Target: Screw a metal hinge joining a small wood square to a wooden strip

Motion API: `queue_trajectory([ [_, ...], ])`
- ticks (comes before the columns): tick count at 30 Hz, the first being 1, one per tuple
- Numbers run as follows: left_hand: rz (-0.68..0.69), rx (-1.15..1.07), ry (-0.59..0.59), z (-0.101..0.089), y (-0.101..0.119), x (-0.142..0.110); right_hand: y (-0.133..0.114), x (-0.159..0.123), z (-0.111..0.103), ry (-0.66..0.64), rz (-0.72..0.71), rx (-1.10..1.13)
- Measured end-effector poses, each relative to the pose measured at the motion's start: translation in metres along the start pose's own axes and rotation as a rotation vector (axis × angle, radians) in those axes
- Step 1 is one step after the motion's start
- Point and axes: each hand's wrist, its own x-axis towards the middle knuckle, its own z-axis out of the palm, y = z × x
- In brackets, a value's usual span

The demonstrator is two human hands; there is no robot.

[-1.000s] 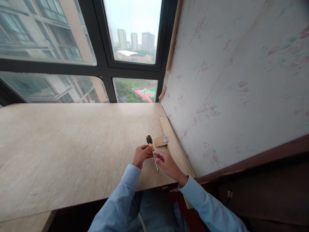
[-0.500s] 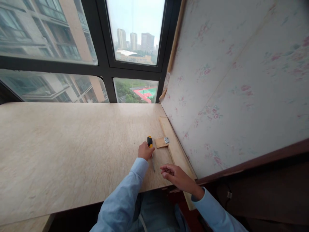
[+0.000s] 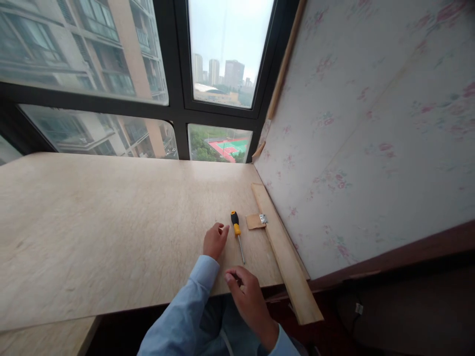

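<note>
A screwdriver (image 3: 236, 228) with a black and yellow handle lies on the stone-look sill, its shaft pointing towards me. Just left of its handle is my left hand (image 3: 215, 241), apart from it, holding nothing, with the fingers loosely bent and open. My right hand (image 3: 247, 296) is by the sill's front edge, below the screwdriver tip. Its fingers curl in towards the thumb, and whatever lies inside them is hidden. To the right, a small metal hinge (image 3: 263, 218) joins a short thin wooden piece (image 3: 255, 222) to a long wooden board (image 3: 285, 257).
The long board runs along the papered wall (image 3: 356, 148) and juts past the front edge of the sill (image 3: 111, 227). Dark-framed windows (image 3: 178, 118) rise behind the sill. A cable with a white tag (image 3: 358, 309) hangs at lower right.
My left hand has let go of the screwdriver and drawn away to its left. My right hand has come left and nearer to me, away from the board. The view has shifted slightly.
</note>
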Motion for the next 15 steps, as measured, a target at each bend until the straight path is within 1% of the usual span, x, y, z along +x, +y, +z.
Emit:
queue_trajectory([
  [2, 0.058, -0.068, 0.049, -0.019, -0.020, -0.008, 0.000, 0.019, 0.020, -0.028, -0.093, -0.012],
  [4, 0.084, -0.111, 0.144, -0.040, -0.041, -0.018, 0.004, 0.040, 0.039, -0.020, -0.173, 0.001],
  [5, 0.068, -0.134, 0.189, -0.050, -0.051, -0.024, 0.007, 0.050, 0.047, 0.001, -0.191, 0.027],
  [7, -0.020, -0.211, 0.266, -0.068, -0.066, -0.036, 0.013, 0.064, 0.058, 0.036, -0.183, 0.055],
  [10, -0.082, -0.299, 0.307, -0.085, -0.074, -0.051, 0.019, 0.070, 0.063, 0.065, -0.155, 0.123],
  [12, -0.058, -0.310, 0.283, -0.088, -0.072, -0.056, 0.023, 0.068, 0.059, 0.047, -0.135, 0.212],
  [15, 0.025, -0.260, 0.199, -0.087, -0.067, -0.060, 0.031, 0.065, 0.049, 0.044, -0.057, 0.400],
])
